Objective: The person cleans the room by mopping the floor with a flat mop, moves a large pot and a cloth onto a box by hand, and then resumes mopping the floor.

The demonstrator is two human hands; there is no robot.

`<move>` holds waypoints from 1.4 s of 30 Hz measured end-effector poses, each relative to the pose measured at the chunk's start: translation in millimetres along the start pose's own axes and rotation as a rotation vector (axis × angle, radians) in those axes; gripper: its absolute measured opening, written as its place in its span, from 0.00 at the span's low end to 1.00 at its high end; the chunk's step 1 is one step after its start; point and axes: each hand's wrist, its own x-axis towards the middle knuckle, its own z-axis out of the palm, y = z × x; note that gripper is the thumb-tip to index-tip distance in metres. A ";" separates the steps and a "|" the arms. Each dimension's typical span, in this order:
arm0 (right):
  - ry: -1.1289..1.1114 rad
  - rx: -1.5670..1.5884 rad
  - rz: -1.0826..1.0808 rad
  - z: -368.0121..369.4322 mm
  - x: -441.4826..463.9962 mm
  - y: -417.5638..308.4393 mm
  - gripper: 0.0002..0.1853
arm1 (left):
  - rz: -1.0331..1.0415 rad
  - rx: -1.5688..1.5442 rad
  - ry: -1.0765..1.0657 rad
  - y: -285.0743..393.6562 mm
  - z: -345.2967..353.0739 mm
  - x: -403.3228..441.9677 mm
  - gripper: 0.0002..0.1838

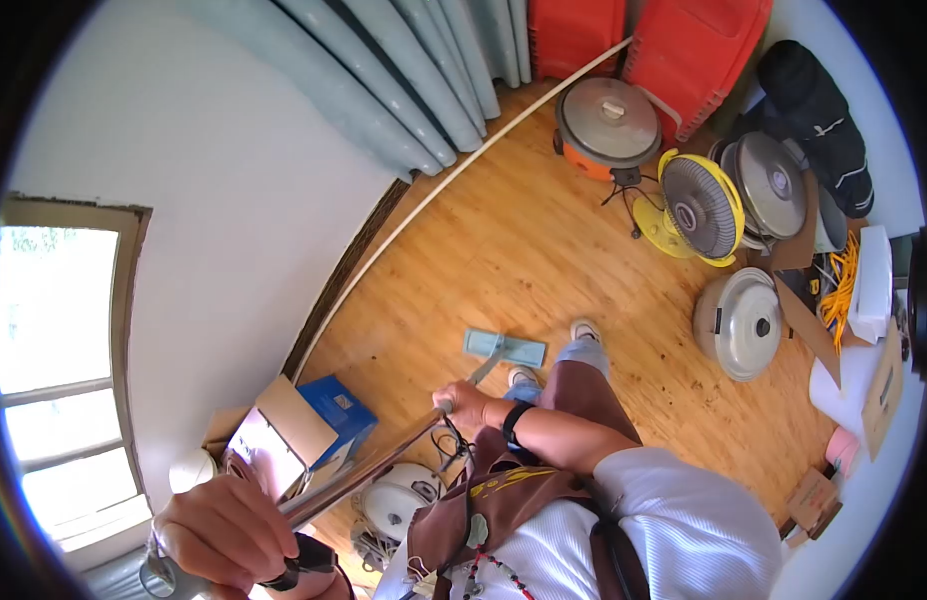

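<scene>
A flat mop's pole (379, 458) slants across the front of my body. Its light blue mop head (524, 351) lies on the wooden floor just ahead of my shoes. High on the pole, at the lower left, my left hand (224, 530) is closed around it. Further down, my right hand (464, 405), with a black band at the wrist, also wraps the pole. A brown apron (594, 400) covers my front.
At left, a cardboard box (296, 420) stands by a blue box (342, 412) and a white lidded cooker (394, 505). On the right are a lidded pot (741, 325), yellow fan heater (699, 210) and orange cooker (609, 125). A white pipe (454, 178) skirts the wall.
</scene>
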 end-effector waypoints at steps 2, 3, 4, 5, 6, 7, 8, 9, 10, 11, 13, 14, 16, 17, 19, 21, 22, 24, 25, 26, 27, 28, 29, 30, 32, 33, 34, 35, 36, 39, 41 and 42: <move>-0.074 -0.039 0.076 20.5 -12.2 -10.0 0.10 | -0.019 0.129 0.153 8.8 24.0 -15.6 0.17; -0.075 -0.030 0.080 17.4 -14.8 -17.8 0.10 | -0.029 0.129 0.155 10.0 33.0 -16.8 0.17; -0.082 -0.071 0.101 6.5 -17.6 -23.1 0.11 | -0.026 0.139 0.070 10.6 42.5 -16.4 0.17; -0.095 -0.123 0.115 -6.0 -20.7 -25.4 0.13 | -0.012 0.155 -0.012 10.1 51.7 -13.2 0.17; -0.064 -0.148 0.011 -14.7 -26.1 -23.9 0.15 | 0.032 0.170 -0.054 8.3 58.4 -3.8 0.17; -0.068 -0.145 0.014 -22.9 -31.4 -32.1 0.15 | 0.040 0.159 -0.072 13.7 69.3 -6.7 0.18; -0.049 -0.158 0.026 -37.7 -34.6 -46.1 0.12 | 0.065 0.172 -0.108 17.0 73.2 -1.8 0.17; -0.031 -0.180 0.036 -57.1 -34.6 -51.6 0.10 | 0.100 0.187 -0.145 16.5 75.8 3.1 0.17; 0.044 -0.186 0.019 -72.9 -33.7 -46.2 0.10 | 0.104 0.182 -0.144 10.7 80.6 4.6 0.17; 0.084 -0.195 0.016 -96.8 -30.2 -38.5 0.11 | 0.097 0.247 -0.081 2.3 85.9 2.7 0.16; 0.265 -0.211 -0.067 -151.4 -22.6 -14.4 0.13 | 0.017 0.333 -0.049 -24.3 93.3 1.7 0.14; 0.332 -0.210 -0.039 -180.5 -18.6 4.8 0.13 | 0.017 0.351 0.067 -52.5 105.3 -0.5 0.12; 0.230 -0.325 -0.102 -246.1 -11.8 26.7 0.13 | 0.048 0.295 0.034 -93.5 109.6 13.8 0.11; 0.164 -0.368 -0.117 -272.7 -11.9 24.4 0.12 | 0.091 0.286 -0.129 -107.7 99.5 24.9 0.11; 0.100 -0.506 -0.073 -298.5 -8.8 41.6 0.13 | 0.132 0.352 0.163 -128.7 127.3 25.8 0.11; 0.114 -0.508 -0.047 -295.7 -20.2 34.0 0.13 | 0.135 0.357 0.164 -135.0 133.3 20.2 0.14; 0.154 -0.501 -0.021 -295.0 -23.7 28.9 0.13 | 0.177 0.367 0.146 -138.3 134.8 17.7 0.16; 0.221 -0.490 -0.066 -283.8 -35.3 37.4 0.13 | 0.133 0.354 0.154 -139.2 142.9 2.4 0.17; 0.234 -0.491 -0.065 -268.4 -43.1 46.1 0.13 | 0.095 0.345 0.168 -135.4 148.2 -7.7 0.17; 0.246 -0.457 -0.094 -249.9 -49.1 51.9 0.14 | 0.107 0.347 0.157 -128.9 154.8 -19.9 0.17; 0.255 -0.429 -0.128 -233.6 -52.9 54.1 0.14 | 0.083 0.381 0.270 -120.8 163.3 -36.0 0.17; 0.261 -0.443 -0.141 -216.7 -56.1 51.0 0.14 | 0.060 0.413 0.387 -112.3 171.6 -53.9 0.18; 0.283 -0.473 -0.136 -191.9 -62.6 47.7 0.14 | 0.027 0.441 0.510 -103.6 178.9 -72.0 0.19; 0.299 -0.498 -0.125 -160.0 -73.6 44.1 0.14 | 0.041 0.422 0.551 -92.4 183.5 -89.5 0.20; 0.323 -0.380 -0.134 -94.1 -94.5 36.0 0.14 | 0.020 0.386 0.575 -53.5 187.3 -135.5 0.19; 0.312 -0.354 -0.109 -59.1 -106.4 28.3 0.13 | 0.026 0.384 0.588 -32.5 192.2 -157.3 0.19; 0.296 -0.325 -0.087 -21.7 -118.8 18.4 0.13 | 0.039 0.363 0.603 -9.1 201.6 -174.6 0.16; 0.273 -0.258 -0.140 20.0 -130.4 15.6 0.13 | 0.061 0.348 0.614 15.1 209.2 -188.6 0.12; 0.227 -0.259 -0.130 55.8 -144.5 -5.3 0.12 | 0.027 0.354 0.615 40.6 214.4 -200.4 0.13; 0.004 -0.101 -0.144 161.1 -188.5 -33.1 0.12 | -0.080 0.386 0.643 99.1 236.5 -223.4 0.13; -0.161 -0.004 -0.081 204.7 -207.9 -37.4 0.10 | -0.127 0.451 0.672 113.2 247.7 -235.9 0.14; -0.164 0.000 -0.083 210.9 -213.1 -38.1 0.10 | -0.117 0.469 0.683 114.3 256.6 -239.0 0.14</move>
